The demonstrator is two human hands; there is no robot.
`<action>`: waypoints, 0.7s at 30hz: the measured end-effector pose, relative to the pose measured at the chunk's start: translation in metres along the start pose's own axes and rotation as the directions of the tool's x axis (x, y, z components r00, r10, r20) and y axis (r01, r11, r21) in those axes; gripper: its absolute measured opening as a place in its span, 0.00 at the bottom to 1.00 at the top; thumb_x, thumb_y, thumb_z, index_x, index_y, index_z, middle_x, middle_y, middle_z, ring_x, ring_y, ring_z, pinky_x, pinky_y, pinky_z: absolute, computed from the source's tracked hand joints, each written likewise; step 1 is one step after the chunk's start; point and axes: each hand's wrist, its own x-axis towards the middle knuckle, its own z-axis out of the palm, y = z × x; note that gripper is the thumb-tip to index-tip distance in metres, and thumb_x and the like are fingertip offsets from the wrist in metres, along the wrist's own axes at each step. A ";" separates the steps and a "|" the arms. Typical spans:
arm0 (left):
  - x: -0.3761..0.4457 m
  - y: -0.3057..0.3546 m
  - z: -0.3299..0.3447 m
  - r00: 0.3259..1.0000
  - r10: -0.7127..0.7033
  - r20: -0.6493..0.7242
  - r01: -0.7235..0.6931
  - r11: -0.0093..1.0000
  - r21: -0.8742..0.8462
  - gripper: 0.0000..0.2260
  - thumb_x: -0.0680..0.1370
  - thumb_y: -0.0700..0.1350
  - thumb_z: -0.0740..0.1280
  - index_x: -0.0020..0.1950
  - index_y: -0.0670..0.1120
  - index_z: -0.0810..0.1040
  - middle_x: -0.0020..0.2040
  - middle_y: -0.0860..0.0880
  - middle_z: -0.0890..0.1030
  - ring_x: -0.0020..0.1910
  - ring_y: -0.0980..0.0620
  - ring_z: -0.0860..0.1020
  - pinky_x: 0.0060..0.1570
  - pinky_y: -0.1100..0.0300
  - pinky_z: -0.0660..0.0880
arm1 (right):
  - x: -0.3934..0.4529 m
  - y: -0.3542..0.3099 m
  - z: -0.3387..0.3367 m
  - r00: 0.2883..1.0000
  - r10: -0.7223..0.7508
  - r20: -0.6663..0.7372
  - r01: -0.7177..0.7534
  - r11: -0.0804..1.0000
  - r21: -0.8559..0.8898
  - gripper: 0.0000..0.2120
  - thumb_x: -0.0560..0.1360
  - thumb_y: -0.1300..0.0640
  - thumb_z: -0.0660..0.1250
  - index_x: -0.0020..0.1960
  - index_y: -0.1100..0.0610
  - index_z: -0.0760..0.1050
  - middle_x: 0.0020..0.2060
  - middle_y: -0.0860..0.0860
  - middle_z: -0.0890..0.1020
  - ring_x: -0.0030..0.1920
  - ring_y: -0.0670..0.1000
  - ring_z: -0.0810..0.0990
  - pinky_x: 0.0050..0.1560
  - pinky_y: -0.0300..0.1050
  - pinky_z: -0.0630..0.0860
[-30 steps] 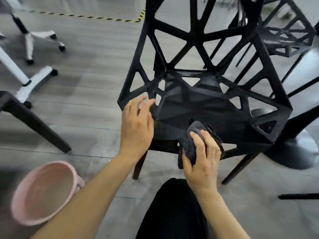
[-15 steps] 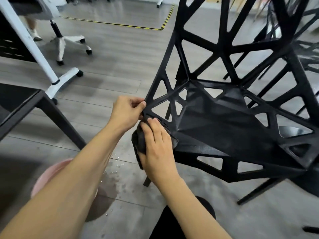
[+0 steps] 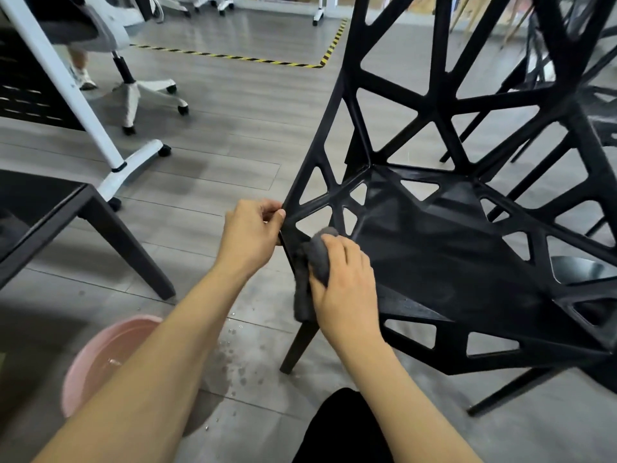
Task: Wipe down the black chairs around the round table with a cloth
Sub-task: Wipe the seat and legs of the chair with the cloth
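The chair point(image 3: 450, 248) stands on the floor point(image 3: 240, 135), seat facing up and its open-lattice back rising toward the top edge of the view. The cloth point(image 3: 309, 279), dark grey, lies bunched over the front left corner of the seat and hangs down along the front left leg; its long axis runs vertically, from the seat rim down to just above the leg's exposed part. The right hand point(image 3: 345, 289) presses the cloth against the corner, fingers curled over its upper end, so most of the cloth lies left of and below the palm. The left hand point(image 3: 250, 238) grips the left edge of the chair frame, thumb and fingers closed around the strut, just beside the cloth. A pink basin point(image 3: 100, 355) sits on the floor below the left forearm, with water drops scattered between it and the chair leg.
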 end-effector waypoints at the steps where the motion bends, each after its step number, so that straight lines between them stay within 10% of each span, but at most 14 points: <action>1: -0.004 0.001 0.003 0.998 0.053 -0.038 -0.049 0.992 0.119 0.09 0.81 0.46 0.64 0.53 0.47 0.84 0.40 0.49 0.86 0.40 0.47 0.84 0.45 0.52 0.81 | 0.010 0.007 -0.001 0.999 0.045 -0.009 -0.045 0.999 0.007 0.23 0.76 0.46 0.57 0.67 0.55 0.71 0.64 0.54 0.75 0.61 0.58 0.73 0.62 0.53 0.71; 12: -0.011 -0.003 0.009 0.982 0.158 -0.102 -0.130 0.962 0.240 0.11 0.83 0.46 0.62 0.55 0.49 0.85 0.37 0.51 0.84 0.40 0.48 0.81 0.45 0.49 0.78 | 0.156 0.060 0.021 0.924 0.376 0.069 -0.371 0.926 -0.074 0.20 0.82 0.50 0.62 0.69 0.59 0.65 0.66 0.60 0.71 0.66 0.64 0.71 0.63 0.57 0.69; 21: -0.007 -0.004 0.004 0.995 0.096 -0.006 -0.094 0.985 0.144 0.13 0.81 0.52 0.58 0.52 0.53 0.83 0.35 0.49 0.84 0.34 0.48 0.83 0.43 0.49 0.81 | 0.125 0.047 0.029 0.982 0.188 -0.006 -0.184 0.964 0.190 0.18 0.81 0.52 0.64 0.68 0.57 0.69 0.65 0.59 0.71 0.62 0.62 0.71 0.64 0.57 0.69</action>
